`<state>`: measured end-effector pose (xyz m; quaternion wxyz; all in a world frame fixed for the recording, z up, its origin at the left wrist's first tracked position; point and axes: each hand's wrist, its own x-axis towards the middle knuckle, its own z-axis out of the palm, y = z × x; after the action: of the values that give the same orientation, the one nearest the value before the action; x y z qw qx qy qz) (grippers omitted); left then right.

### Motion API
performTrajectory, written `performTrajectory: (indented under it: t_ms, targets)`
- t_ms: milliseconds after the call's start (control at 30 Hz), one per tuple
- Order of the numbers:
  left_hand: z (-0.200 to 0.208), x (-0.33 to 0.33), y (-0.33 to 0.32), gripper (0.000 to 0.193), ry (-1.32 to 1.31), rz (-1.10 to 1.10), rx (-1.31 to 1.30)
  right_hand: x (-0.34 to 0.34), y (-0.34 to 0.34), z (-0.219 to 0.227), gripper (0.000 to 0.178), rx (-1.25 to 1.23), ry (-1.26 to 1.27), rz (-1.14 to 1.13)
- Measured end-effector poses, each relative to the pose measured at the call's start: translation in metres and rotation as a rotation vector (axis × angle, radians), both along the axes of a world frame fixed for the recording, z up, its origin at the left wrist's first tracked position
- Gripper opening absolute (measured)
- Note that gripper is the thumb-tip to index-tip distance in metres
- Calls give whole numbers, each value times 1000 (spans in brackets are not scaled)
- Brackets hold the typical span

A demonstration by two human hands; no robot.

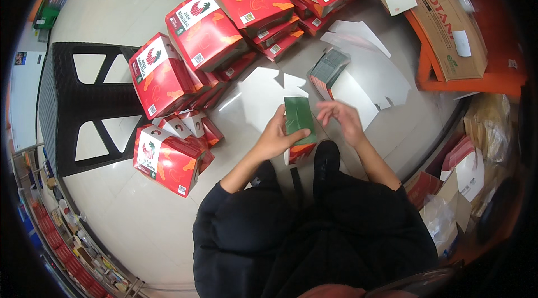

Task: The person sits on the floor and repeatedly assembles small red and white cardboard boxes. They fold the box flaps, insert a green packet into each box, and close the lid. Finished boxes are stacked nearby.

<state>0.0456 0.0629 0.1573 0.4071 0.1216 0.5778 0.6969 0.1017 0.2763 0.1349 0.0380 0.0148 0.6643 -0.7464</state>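
Observation:
My left hand (278, 134) grips a partly folded carton box (296, 114) between my knees, thumb pressed on its green side panel. The lower part of that carton shows red and orange, and white inner flaps seem to spread from its far end. To the right of the carton, my right hand (343, 121) is raised with its fingers apart and nothing in them. Just beyond my right hand lies a stack of flat cartons (329, 66) with green and red edges. White unfolded cardboard (365, 68) spreads out beside and under that stack.
Several folded red boxes (204, 26) stand in stacked rows at the far left and far middle. A black woven chair or stool (92, 105) is at the left. Brown cardboard (448, 23) leans on an orange surface (496, 82) at the right. Plastic bags (443, 217) lie at lower right.

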Motion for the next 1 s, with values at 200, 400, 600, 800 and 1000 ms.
performTrajectory:
  t_ms: [200, 400, 600, 800, 1000]
  targets:
    - [-5, -21, -22, 73, 78, -441, -66, -25, -1, -4, 28, 56, -127, 107]
    - [-21, -25, -29, 71, 335, -537, -193, -36, -5, 12, 36, 374, 131, 290]
    - [-20, -30, -28, 68, 131, -523, -195, -35, -5, 13, 28, 768, 177, 223]
    - [12, -11, -15, 53, 836, -409, -691, -23, -12, -10, 28, 868, 2, -130]
    - [-3, -12, -13, 50, 909, -201, -502, -19, -21, -29, 18, 573, 39, -274]
